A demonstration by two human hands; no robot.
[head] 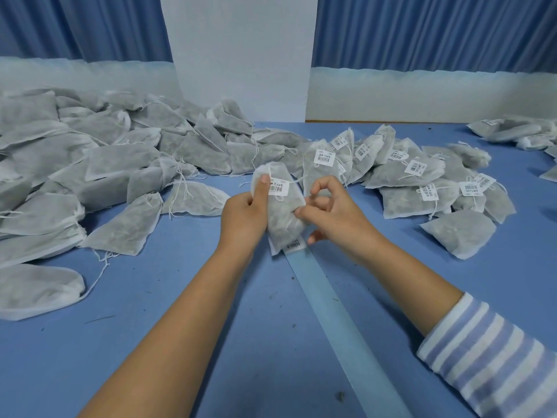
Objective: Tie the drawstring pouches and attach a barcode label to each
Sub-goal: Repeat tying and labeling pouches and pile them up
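A grey-white drawstring pouch (283,215) is held upright above the blue table (180,297) in the middle of the view. My left hand (245,212) grips its left side, with the thumb pressed beside the white barcode label (278,187) stuck near its top. My right hand (331,211) is at the pouch's right edge with its fingers curled, and a thin white drawstring (298,180) runs from the pouch's top toward them. A pale blue label backing strip (337,315) runs from under the pouch toward me, and one barcode label (294,245) shows at its far end.
A large heap of unlabelled pouches (90,164) covers the left of the table. Labelled pouches (416,179) lie in a pile at the right, with more pouches (512,131) at the far right edge. A white pillar and blue curtains stand behind.
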